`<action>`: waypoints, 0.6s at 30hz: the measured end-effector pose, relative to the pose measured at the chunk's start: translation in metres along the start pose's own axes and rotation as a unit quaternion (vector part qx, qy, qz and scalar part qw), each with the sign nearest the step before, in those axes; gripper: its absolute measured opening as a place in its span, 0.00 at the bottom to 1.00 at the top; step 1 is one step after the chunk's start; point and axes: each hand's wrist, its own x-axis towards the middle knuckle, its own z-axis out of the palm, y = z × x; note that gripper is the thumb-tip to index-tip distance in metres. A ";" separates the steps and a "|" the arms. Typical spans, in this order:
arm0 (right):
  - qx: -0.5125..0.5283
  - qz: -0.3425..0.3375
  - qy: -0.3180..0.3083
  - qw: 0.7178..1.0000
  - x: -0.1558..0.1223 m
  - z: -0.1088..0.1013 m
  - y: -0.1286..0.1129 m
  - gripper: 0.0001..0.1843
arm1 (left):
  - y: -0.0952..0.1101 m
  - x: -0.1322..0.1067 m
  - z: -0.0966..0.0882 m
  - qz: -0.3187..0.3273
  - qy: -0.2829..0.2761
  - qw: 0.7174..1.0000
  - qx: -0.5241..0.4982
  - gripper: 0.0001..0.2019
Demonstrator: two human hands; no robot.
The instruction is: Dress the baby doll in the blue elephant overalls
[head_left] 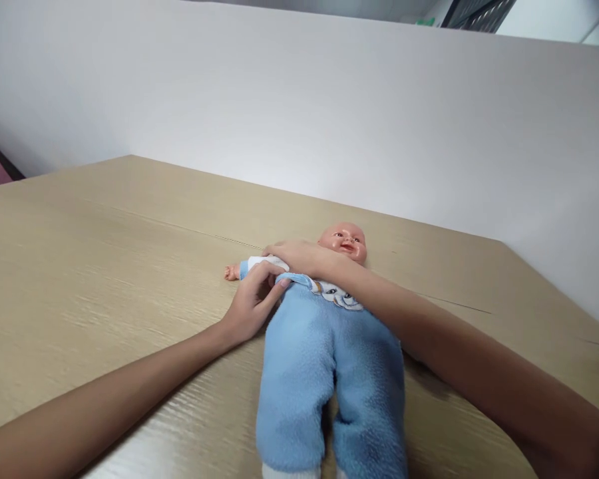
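Left hand (252, 298) pinching blue outfit (299, 352), right hand (298, 257) grip unclear, doll (332, 326) lengthwise, head (345, 238) away

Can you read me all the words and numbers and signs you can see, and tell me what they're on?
There are none I can read.
Blue outfit: a stitched cartoon face shows, but no letters; the right forearm hides part of the front.
Table and white wall: no writing that I can see.
Green patch at the top: too small and blurred to tell if it says anything.
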 end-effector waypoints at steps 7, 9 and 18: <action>0.043 0.035 0.193 0.980 -0.025 -0.012 -0.016 0.16 | 0.001 -0.003 -0.004 0.056 -0.010 0.998 0.018 0.09; 0.136 0.046 0.233 0.962 -0.039 -0.017 -0.013 0.22 | -0.001 -0.006 -0.004 0.090 -0.012 0.995 0.039 0.08; 0.298 0.026 0.196 0.934 -0.056 -0.009 0.014 0.29 | -0.013 -0.015 -0.001 0.270 0.059 0.958 0.071 0.09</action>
